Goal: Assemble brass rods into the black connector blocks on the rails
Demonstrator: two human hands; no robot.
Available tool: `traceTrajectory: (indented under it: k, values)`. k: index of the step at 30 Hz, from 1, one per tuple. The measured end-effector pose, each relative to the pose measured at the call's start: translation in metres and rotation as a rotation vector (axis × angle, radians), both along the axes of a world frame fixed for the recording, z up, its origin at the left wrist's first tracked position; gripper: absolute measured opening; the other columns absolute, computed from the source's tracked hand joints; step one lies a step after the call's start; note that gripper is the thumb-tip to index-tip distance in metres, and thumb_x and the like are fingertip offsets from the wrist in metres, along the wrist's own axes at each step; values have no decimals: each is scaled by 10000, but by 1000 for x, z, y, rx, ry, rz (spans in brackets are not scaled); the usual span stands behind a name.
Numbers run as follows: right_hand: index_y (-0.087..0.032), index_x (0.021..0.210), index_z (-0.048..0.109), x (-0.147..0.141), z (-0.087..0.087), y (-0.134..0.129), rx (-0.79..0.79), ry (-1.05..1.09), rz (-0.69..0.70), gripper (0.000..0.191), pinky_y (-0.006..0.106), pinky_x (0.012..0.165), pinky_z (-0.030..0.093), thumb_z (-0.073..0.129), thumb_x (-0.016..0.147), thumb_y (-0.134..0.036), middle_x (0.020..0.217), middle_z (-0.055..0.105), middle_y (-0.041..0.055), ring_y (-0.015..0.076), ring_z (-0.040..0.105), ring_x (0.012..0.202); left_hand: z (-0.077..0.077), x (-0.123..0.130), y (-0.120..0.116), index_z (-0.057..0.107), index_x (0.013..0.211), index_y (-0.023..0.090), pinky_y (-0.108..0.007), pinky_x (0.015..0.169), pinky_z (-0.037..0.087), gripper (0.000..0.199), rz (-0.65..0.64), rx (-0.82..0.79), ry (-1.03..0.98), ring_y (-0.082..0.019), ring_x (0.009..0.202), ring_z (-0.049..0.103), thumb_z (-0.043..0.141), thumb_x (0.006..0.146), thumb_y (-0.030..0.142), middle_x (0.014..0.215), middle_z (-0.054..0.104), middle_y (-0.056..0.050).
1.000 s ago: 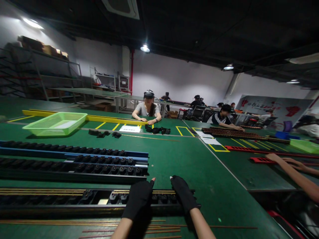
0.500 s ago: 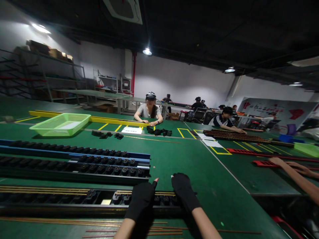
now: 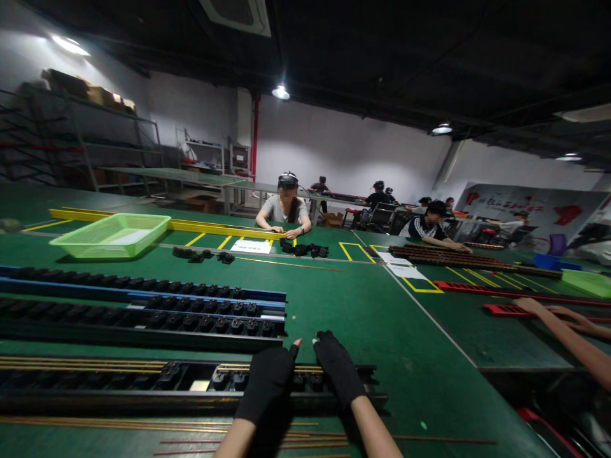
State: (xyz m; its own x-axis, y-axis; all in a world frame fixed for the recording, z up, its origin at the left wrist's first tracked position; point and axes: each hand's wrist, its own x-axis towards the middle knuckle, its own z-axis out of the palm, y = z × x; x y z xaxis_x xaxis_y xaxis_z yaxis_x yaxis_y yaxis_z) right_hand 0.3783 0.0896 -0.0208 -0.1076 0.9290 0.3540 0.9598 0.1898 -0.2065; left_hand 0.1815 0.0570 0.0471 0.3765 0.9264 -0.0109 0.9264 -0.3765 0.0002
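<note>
A long black channel (image 3: 191, 402) lies across the near part of the green table, with black sockets (image 3: 238, 380) and thin brass rods (image 3: 86, 364) in it. My left hand (image 3: 270, 380), in a black glove with bare fingertips, rests over the channel; what its fingers press or hold is hidden. My right hand (image 3: 338, 367), gloved alike, lies over the channel further right, its fingers reaching to the far edge beside the rods. The thumbs point toward each other with a small gap between. A pale piece (image 3: 199, 385) sits in the channel left of my hands.
Blue and black channels with sockets (image 3: 191, 326) lie beyond on the left. Loose rods (image 3: 315, 439) lie nearest me. A green basket (image 3: 112, 235) and yellow rail (image 3: 214, 229) are farther off. Another person's hands (image 3: 534, 308) are at a red rail (image 3: 501, 310) on the right.
My right hand has shifted left toward my left hand, uncovering the channel's right end. My left hand has moved only slightly left.
</note>
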Motion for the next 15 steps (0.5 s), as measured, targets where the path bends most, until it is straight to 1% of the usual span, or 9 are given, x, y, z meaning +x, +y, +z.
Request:
traceTrajectory:
  k: [4,8,10,12,13,15]
  values:
    - [-153,1071,767,-2,7,0,-27,-10,3,350,336,986,559,434,964,-152,1076,786,156,244,743,1036,-5,-2,0,359,1588,255,-380,701,563,594,-20,14,-14,-298,842,747,386,1006,142,912,767,-151]
    - [-169,1021,768,-8,15,-3,-50,-37,24,347,271,948,543,424,979,-155,1061,789,120,196,738,1006,-7,-4,-1,346,1594,237,-367,699,563,601,-37,33,-30,-297,841,746,387,1002,146,919,765,-143]
    - [-152,967,775,-10,22,-3,-61,-66,8,332,280,900,546,442,964,-148,995,791,133,214,745,951,-4,-3,-2,339,1596,241,-371,708,570,620,-29,23,-30,-301,858,748,403,990,130,928,767,-144]
    - [-136,887,778,-11,32,-1,-63,-89,-22,320,317,841,554,464,947,-154,914,784,155,247,748,869,2,-2,-3,340,1596,237,-382,715,579,635,-9,5,-20,-306,863,752,413,977,111,933,768,-149]
    - [-136,882,780,-10,37,1,-57,-95,-33,323,329,834,553,464,946,-160,911,782,161,255,747,859,5,-2,-4,351,1591,231,-390,717,583,630,2,-9,-11,-309,863,754,404,977,102,934,770,-152]
    - [-154,959,783,-10,45,5,-38,-97,-41,346,329,853,547,437,962,-171,984,784,156,247,742,901,12,-1,-5,387,1573,217,-413,725,591,601,7,-34,-1,-321,885,758,366,986,95,959,773,-155]
